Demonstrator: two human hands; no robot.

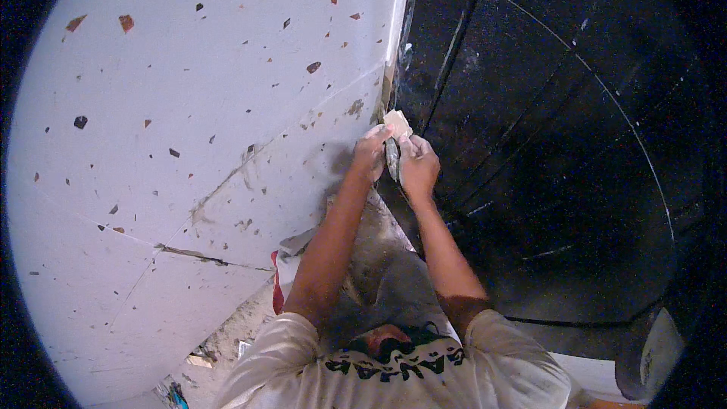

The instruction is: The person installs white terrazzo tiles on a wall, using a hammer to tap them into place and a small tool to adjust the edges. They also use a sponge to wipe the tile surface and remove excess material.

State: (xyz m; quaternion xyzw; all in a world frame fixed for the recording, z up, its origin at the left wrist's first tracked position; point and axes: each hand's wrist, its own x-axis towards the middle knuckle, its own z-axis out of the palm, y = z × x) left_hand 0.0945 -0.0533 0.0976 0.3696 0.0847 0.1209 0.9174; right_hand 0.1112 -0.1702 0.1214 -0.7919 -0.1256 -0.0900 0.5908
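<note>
Both my hands are raised close together in front of the seam between a pale speckled wall panel [250, 98] and a dark panel [545, 129]. A small, cream, flat piece [397, 123] with squarish edges stands up between them. My left hand [370, 151] has its thumb pressed on the piece's left side. My right hand [419, 165], fingers curled, pinches its lower right corner. Just below the piece, a grey, whitish-smeared elongated shape [392, 159] shows between the hands; I cannot make out its kind. Pale dust coats the fingers.
A light edge strip [399, 11] runs up the seam. Cracks and smears mark the pale panel's lower part. A black cable [575, 323] crosses low on the right, near a rounded grey object [660, 352]. Rubble [238, 329] and a red-and-white item [282, 276] lie low left.
</note>
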